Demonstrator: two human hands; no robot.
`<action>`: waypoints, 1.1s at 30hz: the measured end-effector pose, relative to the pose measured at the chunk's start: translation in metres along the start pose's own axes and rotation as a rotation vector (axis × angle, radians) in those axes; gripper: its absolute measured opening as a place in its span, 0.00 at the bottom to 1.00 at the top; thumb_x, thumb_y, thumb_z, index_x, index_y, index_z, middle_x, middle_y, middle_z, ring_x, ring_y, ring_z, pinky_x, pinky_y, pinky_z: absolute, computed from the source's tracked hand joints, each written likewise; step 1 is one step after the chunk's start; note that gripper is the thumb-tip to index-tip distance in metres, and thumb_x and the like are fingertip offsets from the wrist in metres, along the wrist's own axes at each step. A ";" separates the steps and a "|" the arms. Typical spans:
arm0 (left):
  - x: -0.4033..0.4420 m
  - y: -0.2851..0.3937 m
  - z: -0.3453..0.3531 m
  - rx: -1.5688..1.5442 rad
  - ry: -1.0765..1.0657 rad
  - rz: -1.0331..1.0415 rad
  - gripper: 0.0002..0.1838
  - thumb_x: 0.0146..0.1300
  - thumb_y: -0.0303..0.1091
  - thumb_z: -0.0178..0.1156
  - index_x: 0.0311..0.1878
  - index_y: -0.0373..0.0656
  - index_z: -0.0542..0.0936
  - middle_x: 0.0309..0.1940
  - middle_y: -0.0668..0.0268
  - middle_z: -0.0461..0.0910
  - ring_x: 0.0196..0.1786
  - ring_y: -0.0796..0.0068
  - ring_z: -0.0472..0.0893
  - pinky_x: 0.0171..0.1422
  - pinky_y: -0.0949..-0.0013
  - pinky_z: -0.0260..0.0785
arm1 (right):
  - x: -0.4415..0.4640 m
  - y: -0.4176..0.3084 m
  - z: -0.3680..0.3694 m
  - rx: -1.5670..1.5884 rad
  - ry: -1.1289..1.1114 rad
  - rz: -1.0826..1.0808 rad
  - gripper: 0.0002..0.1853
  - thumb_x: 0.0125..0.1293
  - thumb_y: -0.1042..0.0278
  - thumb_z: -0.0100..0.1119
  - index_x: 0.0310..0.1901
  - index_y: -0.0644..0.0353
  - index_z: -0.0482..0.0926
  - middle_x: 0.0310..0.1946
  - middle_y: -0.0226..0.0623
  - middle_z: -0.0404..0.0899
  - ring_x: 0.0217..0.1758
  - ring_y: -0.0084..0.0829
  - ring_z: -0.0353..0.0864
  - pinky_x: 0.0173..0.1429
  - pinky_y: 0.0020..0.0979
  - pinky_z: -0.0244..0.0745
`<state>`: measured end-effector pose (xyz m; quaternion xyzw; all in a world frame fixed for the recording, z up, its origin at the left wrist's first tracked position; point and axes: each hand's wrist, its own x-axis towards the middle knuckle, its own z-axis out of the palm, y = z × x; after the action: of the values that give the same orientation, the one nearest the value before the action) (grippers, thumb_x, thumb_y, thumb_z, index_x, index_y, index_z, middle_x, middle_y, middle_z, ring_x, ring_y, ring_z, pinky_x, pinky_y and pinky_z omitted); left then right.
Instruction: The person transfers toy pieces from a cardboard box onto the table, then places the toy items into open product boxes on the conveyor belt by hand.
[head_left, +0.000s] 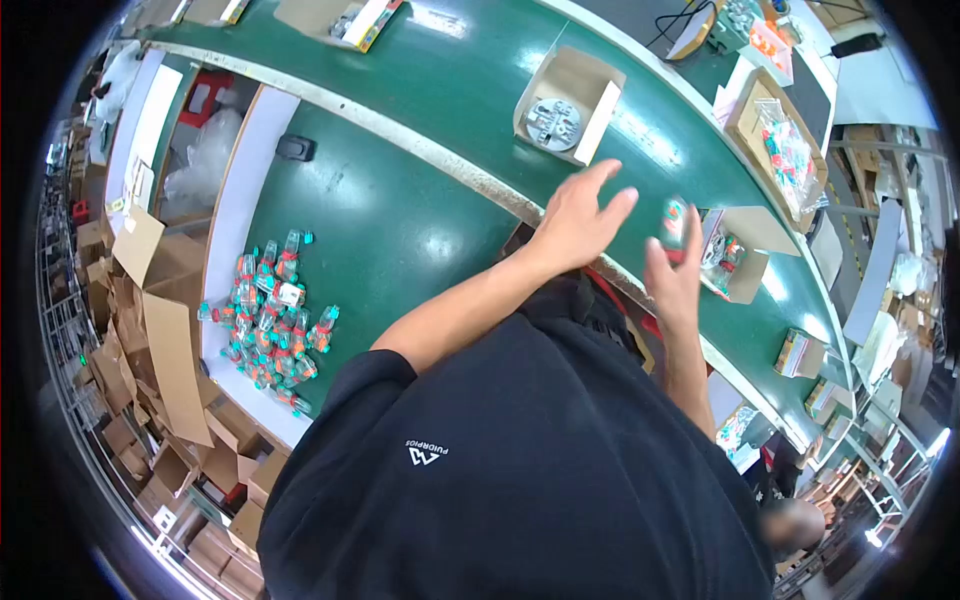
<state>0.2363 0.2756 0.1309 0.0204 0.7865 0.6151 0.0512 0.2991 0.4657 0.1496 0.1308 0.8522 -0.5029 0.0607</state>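
My left hand (583, 218) is over the near edge of the green belt (450, 130), just below an open box (570, 95) with a grey round part in it. Its fingers are apart and hold nothing. To the right, my right hand (675, 265) has a small bottle (674, 222) with teal and red parts between thumb and fingers. Beside that hand stands another open box (745, 265) with small red and teal items inside.
A pile of small clear bottles (265, 320) with teal and red parts lies on the side table at left. A black object (295, 148) is above it. At upper right, a carton (780, 150) holds bagged parts. Another person (790, 520) is at lower right.
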 end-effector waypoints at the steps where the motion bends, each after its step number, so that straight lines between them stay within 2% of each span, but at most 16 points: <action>1: 0.013 -0.004 0.010 0.314 0.074 0.115 0.32 0.65 0.38 0.69 0.67 0.32 0.72 0.58 0.49 0.81 0.62 0.62 0.81 0.62 0.66 0.76 | -0.007 -0.001 -0.017 0.186 0.009 0.183 0.42 0.73 0.68 0.60 0.82 0.54 0.47 0.50 0.37 0.75 0.39 0.22 0.75 0.39 0.27 0.73; 2: 0.030 -0.009 0.023 0.319 0.075 0.115 0.32 0.65 0.38 0.69 0.67 0.32 0.72 0.58 0.49 0.81 0.62 0.62 0.81 0.62 0.66 0.76 | -0.019 -0.004 -0.033 0.366 0.008 0.369 0.41 0.74 0.66 0.58 0.82 0.54 0.48 0.40 0.32 0.75 0.33 0.17 0.71 0.32 0.25 0.67; 4: 0.071 -0.026 0.046 0.759 0.070 0.035 0.30 0.62 0.40 0.71 0.62 0.34 0.75 0.57 0.44 0.80 0.67 0.56 0.78 0.60 0.61 0.79 | -0.039 0.019 -0.052 0.434 0.043 0.360 0.40 0.75 0.64 0.56 0.83 0.53 0.47 0.39 0.32 0.75 0.32 0.18 0.71 0.33 0.24 0.67; 5: 0.087 -0.047 0.059 0.762 0.078 0.031 0.30 0.62 0.40 0.71 0.62 0.34 0.75 0.57 0.44 0.80 0.67 0.56 0.78 0.60 0.61 0.79 | -0.045 0.029 -0.058 0.503 0.089 0.352 0.40 0.76 0.63 0.55 0.83 0.53 0.47 0.38 0.31 0.75 0.32 0.18 0.71 0.33 0.23 0.66; 6: 0.098 -0.065 0.070 0.908 0.064 -0.045 0.23 0.62 0.37 0.70 0.57 0.36 0.78 0.54 0.45 0.81 0.64 0.57 0.80 0.57 0.59 0.80 | -0.052 0.035 -0.063 0.501 0.081 0.352 0.40 0.76 0.63 0.55 0.83 0.53 0.47 0.38 0.31 0.75 0.32 0.18 0.71 0.33 0.23 0.66; 7: 0.105 -0.084 0.082 1.051 0.049 -0.123 0.17 0.61 0.35 0.69 0.51 0.37 0.82 0.52 0.46 0.82 0.61 0.57 0.83 0.54 0.58 0.81 | -0.058 0.039 -0.068 0.378 0.053 0.372 0.39 0.76 0.63 0.55 0.83 0.53 0.47 0.39 0.33 0.76 0.34 0.21 0.73 0.36 0.25 0.69; 8: 0.106 -0.077 0.081 1.049 0.054 -0.129 0.17 0.61 0.35 0.69 0.51 0.37 0.82 0.52 0.46 0.82 0.61 0.57 0.83 0.54 0.58 0.81 | -0.061 0.040 -0.073 0.254 0.027 0.389 0.39 0.76 0.63 0.54 0.82 0.54 0.48 0.39 0.35 0.77 0.36 0.24 0.75 0.39 0.27 0.71; 10: 0.101 -0.066 0.074 1.026 -0.205 -0.094 0.10 0.61 0.31 0.67 0.44 0.38 0.85 0.47 0.47 0.85 0.54 0.57 0.86 0.50 0.57 0.82 | -0.057 0.044 -0.079 0.130 0.004 0.412 0.38 0.76 0.63 0.54 0.82 0.55 0.49 0.40 0.37 0.78 0.38 0.26 0.77 0.42 0.29 0.73; 12: 0.080 -0.065 0.068 1.022 -0.369 -0.063 0.07 0.60 0.29 0.66 0.40 0.39 0.86 0.44 0.48 0.86 0.50 0.56 0.88 0.47 0.56 0.83 | -0.040 0.038 -0.071 -0.294 -0.058 0.066 0.37 0.76 0.61 0.54 0.81 0.57 0.52 0.45 0.44 0.80 0.44 0.37 0.80 0.53 0.36 0.76; 14: 0.056 -0.074 0.063 1.040 -0.383 0.055 0.06 0.60 0.27 0.62 0.35 0.40 0.88 0.36 0.52 0.88 0.40 0.53 0.89 0.45 0.55 0.83 | -0.003 0.010 -0.053 -0.315 -0.134 -0.010 0.35 0.75 0.61 0.54 0.79 0.59 0.56 0.50 0.53 0.81 0.50 0.49 0.83 0.59 0.42 0.75; 16: 0.040 -0.082 0.060 1.052 -0.431 0.076 0.07 0.60 0.27 0.62 0.36 0.41 0.88 0.36 0.54 0.88 0.41 0.54 0.90 0.45 0.56 0.83 | 0.042 0.001 -0.022 -0.369 -0.136 -0.164 0.34 0.75 0.60 0.55 0.78 0.58 0.57 0.52 0.57 0.81 0.52 0.56 0.83 0.59 0.45 0.76; 18: 0.029 -0.085 0.058 1.069 -0.475 0.094 0.08 0.60 0.28 0.61 0.37 0.43 0.89 0.36 0.56 0.89 0.42 0.56 0.90 0.45 0.57 0.84 | 0.089 -0.004 0.013 -0.575 -0.192 -0.153 0.32 0.76 0.59 0.53 0.76 0.58 0.58 0.51 0.63 0.80 0.53 0.61 0.82 0.57 0.53 0.77; 21: 0.024 -0.085 0.060 1.057 -0.461 0.079 0.08 0.60 0.28 0.61 0.37 0.43 0.89 0.36 0.56 0.89 0.42 0.55 0.90 0.44 0.56 0.84 | 0.127 0.012 0.050 -0.773 -0.174 -0.172 0.31 0.76 0.58 0.52 0.76 0.55 0.59 0.48 0.63 0.81 0.49 0.57 0.86 0.54 0.55 0.80; 24: 0.024 -0.087 0.063 1.030 -0.437 0.076 0.08 0.59 0.27 0.60 0.35 0.42 0.89 0.36 0.54 0.88 0.42 0.54 0.90 0.44 0.55 0.83 | 0.143 0.038 0.066 -0.990 -0.134 -0.109 0.30 0.75 0.59 0.53 0.75 0.53 0.60 0.50 0.61 0.82 0.48 0.50 0.89 0.48 0.51 0.84; 28: 0.026 -0.092 0.060 0.991 -0.410 0.095 0.08 0.58 0.27 0.60 0.34 0.40 0.88 0.36 0.52 0.88 0.42 0.53 0.89 0.43 0.54 0.83 | 0.168 0.054 0.077 -1.202 -0.341 -0.049 0.35 0.73 0.57 0.57 0.77 0.54 0.57 0.50 0.60 0.84 0.48 0.49 0.88 0.52 0.49 0.83; 33: 0.037 -0.101 0.045 1.035 -0.426 0.157 0.08 0.60 0.29 0.60 0.34 0.43 0.89 0.35 0.55 0.89 0.42 0.57 0.90 0.43 0.57 0.83 | 0.176 0.080 0.056 -1.153 -0.361 -0.124 0.35 0.68 0.58 0.63 0.73 0.59 0.62 0.46 0.61 0.85 0.49 0.53 0.88 0.54 0.50 0.82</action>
<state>0.2078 0.2986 0.0206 0.2250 0.9540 0.1336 0.1461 0.1518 0.4816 0.0137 -0.0603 0.9696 0.0232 0.2359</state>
